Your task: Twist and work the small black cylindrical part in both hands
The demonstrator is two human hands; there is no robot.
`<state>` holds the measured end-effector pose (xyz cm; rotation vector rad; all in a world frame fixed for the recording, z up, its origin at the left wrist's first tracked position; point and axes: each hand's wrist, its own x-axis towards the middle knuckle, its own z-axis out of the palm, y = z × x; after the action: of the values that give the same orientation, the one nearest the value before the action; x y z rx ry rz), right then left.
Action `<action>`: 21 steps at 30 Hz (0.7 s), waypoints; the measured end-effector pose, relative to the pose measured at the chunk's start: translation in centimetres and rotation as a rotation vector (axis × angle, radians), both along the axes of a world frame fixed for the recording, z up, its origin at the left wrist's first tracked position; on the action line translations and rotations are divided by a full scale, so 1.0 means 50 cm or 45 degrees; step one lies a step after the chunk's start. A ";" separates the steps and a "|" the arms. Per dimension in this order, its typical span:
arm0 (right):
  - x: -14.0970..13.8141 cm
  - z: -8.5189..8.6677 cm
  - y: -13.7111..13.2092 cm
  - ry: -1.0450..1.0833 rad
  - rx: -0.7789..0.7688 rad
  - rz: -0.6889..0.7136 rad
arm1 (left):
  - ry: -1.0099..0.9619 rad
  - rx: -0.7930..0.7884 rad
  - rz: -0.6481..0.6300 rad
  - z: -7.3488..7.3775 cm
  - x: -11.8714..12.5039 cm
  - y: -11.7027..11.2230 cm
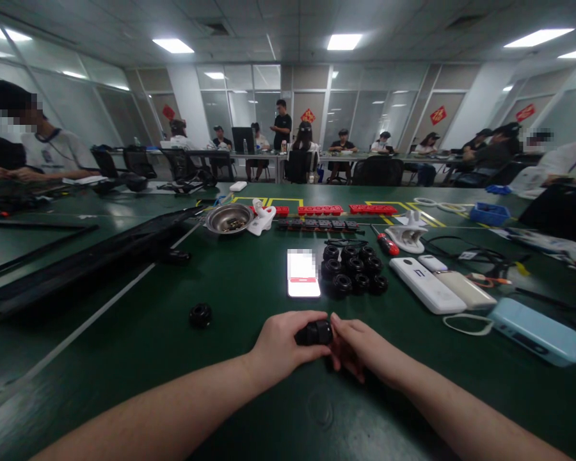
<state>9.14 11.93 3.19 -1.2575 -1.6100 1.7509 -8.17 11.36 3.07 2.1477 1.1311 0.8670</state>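
Head view: black fitting (315, 333) lies sideways between both hands, just in front of the phone (303, 273). Left hand (281, 349) fingers wrap one end, right hand (358, 347) fingers pinch the other; equally near.

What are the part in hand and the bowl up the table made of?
Black fitting, gripped by left hand and right hand: likely moulded plastic or rubber, matte with dull sheen. Bowl: metal, probably stainless, with bright mirror-like rim reflections.
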 end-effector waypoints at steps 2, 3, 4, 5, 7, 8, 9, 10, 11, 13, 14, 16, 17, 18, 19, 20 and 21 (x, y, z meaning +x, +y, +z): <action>0.000 -0.003 0.001 0.005 0.027 0.020 | 0.029 0.017 -0.020 -0.001 -0.001 0.000; 0.001 -0.003 0.002 0.014 0.044 0.024 | 0.043 0.009 -0.014 -0.002 -0.002 0.000; 0.002 -0.002 0.002 0.026 0.061 0.028 | 0.056 -0.008 -0.003 -0.002 -0.002 0.001; 0.003 0.000 0.003 0.040 0.076 0.034 | 0.064 -0.029 0.010 -0.003 -0.003 0.002; 0.005 0.005 0.005 0.031 0.083 0.044 | 0.059 -0.061 0.028 -0.002 -0.003 0.004; 0.006 0.007 0.005 0.009 0.073 0.043 | 0.051 -0.062 0.031 -0.002 -0.002 0.004; 0.006 0.008 0.005 -0.021 0.056 0.039 | 0.043 -0.053 0.029 -0.002 -0.001 0.005; 0.006 0.007 0.005 -0.052 0.040 0.033 | 0.038 -0.037 0.024 -0.002 -0.001 0.004; 0.006 0.005 0.005 -0.078 0.031 0.024 | 0.038 -0.019 0.019 -0.003 0.000 0.004; 0.004 0.000 0.005 -0.098 0.045 0.010 | 0.058 0.005 0.008 -0.004 0.000 0.005; 0.003 -0.003 0.004 -0.099 0.065 0.000 | 0.074 0.003 0.009 -0.005 0.000 0.005; 0.002 -0.005 0.004 -0.090 0.108 -0.028 | 0.104 -0.020 0.026 -0.007 -0.002 0.006; 0.002 -0.005 0.003 -0.085 0.121 -0.039 | 0.108 -0.030 0.036 -0.008 -0.002 0.005; 0.002 -0.004 0.003 -0.082 0.129 -0.046 | 0.102 -0.032 0.039 -0.007 -0.002 0.005; 0.002 -0.004 0.002 -0.083 0.129 -0.049 | 0.085 -0.023 0.036 -0.007 -0.002 0.004; 0.003 -0.003 0.001 -0.089 0.123 -0.046 | 0.063 -0.005 0.022 -0.006 -0.001 0.002; 0.003 -0.003 0.001 -0.096 0.115 -0.039 | 0.040 0.020 0.002 -0.005 -0.001 0.000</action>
<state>9.29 11.98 3.02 -1.3124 -1.6830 1.6115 -8.20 11.36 2.82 2.1808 1.1452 0.8477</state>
